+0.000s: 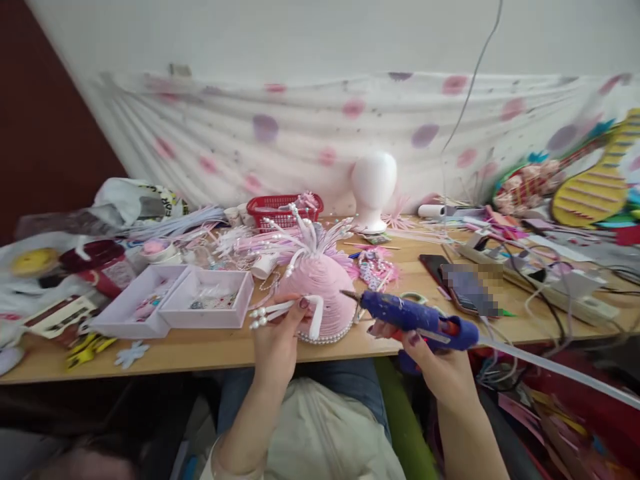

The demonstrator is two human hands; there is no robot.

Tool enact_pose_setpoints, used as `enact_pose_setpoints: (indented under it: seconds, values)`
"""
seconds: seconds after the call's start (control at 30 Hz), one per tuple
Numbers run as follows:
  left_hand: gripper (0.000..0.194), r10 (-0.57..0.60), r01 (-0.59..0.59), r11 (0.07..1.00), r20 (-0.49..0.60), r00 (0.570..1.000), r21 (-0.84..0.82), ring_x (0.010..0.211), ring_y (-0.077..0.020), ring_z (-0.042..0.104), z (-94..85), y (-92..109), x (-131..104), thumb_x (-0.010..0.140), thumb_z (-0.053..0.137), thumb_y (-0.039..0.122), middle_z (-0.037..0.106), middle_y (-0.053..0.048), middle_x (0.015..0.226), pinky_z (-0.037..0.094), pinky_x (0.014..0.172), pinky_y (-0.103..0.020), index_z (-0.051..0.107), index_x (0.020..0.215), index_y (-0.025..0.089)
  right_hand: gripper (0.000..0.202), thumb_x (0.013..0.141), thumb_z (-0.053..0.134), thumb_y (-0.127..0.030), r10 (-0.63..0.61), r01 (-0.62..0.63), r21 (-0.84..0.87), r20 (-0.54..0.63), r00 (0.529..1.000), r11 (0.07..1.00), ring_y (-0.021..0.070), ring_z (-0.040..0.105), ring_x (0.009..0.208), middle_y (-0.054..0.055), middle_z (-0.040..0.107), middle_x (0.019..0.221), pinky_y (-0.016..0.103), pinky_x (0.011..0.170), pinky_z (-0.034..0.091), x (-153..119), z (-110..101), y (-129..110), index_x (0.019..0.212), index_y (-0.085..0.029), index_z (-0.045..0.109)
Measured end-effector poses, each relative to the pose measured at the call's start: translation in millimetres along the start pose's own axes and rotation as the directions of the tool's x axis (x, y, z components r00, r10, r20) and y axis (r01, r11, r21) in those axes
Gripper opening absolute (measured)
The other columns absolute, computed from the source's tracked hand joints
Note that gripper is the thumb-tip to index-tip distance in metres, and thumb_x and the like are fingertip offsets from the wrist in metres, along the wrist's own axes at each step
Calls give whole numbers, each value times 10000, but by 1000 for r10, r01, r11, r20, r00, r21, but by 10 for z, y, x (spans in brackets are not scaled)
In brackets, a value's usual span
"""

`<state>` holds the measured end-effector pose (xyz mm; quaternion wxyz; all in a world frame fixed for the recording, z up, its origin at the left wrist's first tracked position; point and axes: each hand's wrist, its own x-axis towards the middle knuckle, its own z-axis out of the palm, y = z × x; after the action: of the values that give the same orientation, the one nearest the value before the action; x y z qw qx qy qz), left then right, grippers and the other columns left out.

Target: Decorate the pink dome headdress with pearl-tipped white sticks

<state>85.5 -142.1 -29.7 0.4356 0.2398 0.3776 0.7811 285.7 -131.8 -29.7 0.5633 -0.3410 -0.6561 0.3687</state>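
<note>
My left hand (279,337) pinches a bent white pipe cleaner piece (316,317), whose thin stems end in white pearl beads (259,319) on the left. Behind it on the table sits a pink dome-shaped hat (327,287), wound in ridged cord, with a string of pearls round its lower edge. White and lilac beaded stems (313,240) fan out from its top. My right hand (425,350) is closed around the handle of a blue hot glue gun (415,317). The gun's nozzle points left, close to the hat's right side. A long clear glue stick (560,365) sticks out of its back.
Two white boxes (207,320) with small beads stand left of the hat. Behind are a red basket (285,212) and a white foam head (374,190). Phones (467,290) and a power strip (545,283) with cables lie at right. A dark red cup (97,263) stands far left.
</note>
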Motion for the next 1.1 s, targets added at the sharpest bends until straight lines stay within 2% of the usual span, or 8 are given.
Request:
enact_pose_setpoints:
  seconds: [0.1,0.2,0.37,0.63,0.8,0.97,1.03,1.1]
  values:
    - [475,-75,73,993,-15,997,-93,503,-100,644,17,30,26,377,945,377,695,7,594,527,485,-166,672,682,136,331,843,642,-518,-4,4,87,1,1000,996,238,664,697,85,690,746,373,648,574,-135,181,-40,766,-205,714]
    - [470,-83,79,987,-20,996,-139,513,-96,657,-15,16,47,359,951,362,710,11,619,528,487,-150,670,668,144,317,855,635,-505,-18,19,48,-20,1000,999,212,633,645,66,660,692,331,586,544,-176,264,-61,731,-221,702]
    - [451,-106,101,982,-21,994,-158,481,-79,639,-30,-29,38,369,955,328,703,26,596,512,462,-132,672,674,154,329,845,650,-504,-23,20,-53,-53,998,998,161,530,536,17,575,582,278,497,454,-176,272,-50,675,-223,625]
    - [445,-96,96,988,4,995,-118,484,-84,626,-18,-53,6,413,943,355,693,22,598,505,449,-148,665,694,150,354,823,665,-515,-30,24,-102,-56,998,994,172,571,549,29,603,582,280,506,487,-200,260,-41,652,-208,620]
    - [434,-118,116,985,-6,993,-129,476,-77,612,-19,-48,5,401,943,343,696,24,612,486,439,-149,670,681,156,270,788,718,-479,6,-14,-91,-83,997,996,193,608,569,39,640,632,314,550,536,-328,174,145,841,-214,704]
    - [432,-131,128,984,-20,991,-121,509,-88,635,-12,-39,1,397,938,353,700,15,616,495,458,-148,672,670,150,426,745,769,-453,13,-19,-79,-82,997,997,218,636,598,55,675,697,350,573,561,-459,118,278,1096,-229,683]
    - [438,-137,133,983,-22,990,-123,517,-88,636,-13,-42,3,385,938,361,693,19,607,503,474,-150,669,657,149,442,745,767,-461,-3,-3,-75,-76,997,997,214,630,580,50,672,690,342,548,552,-457,142,234,1110,-230,674]
    - [433,-135,132,983,-13,991,-126,521,-85,633,-15,-45,4,393,936,361,690,19,608,500,476,-149,668,658,149,373,774,734,-480,-32,28,-63,-62,998,998,216,630,578,43,663,664,346,555,549,-422,180,163,1046,-228,683]
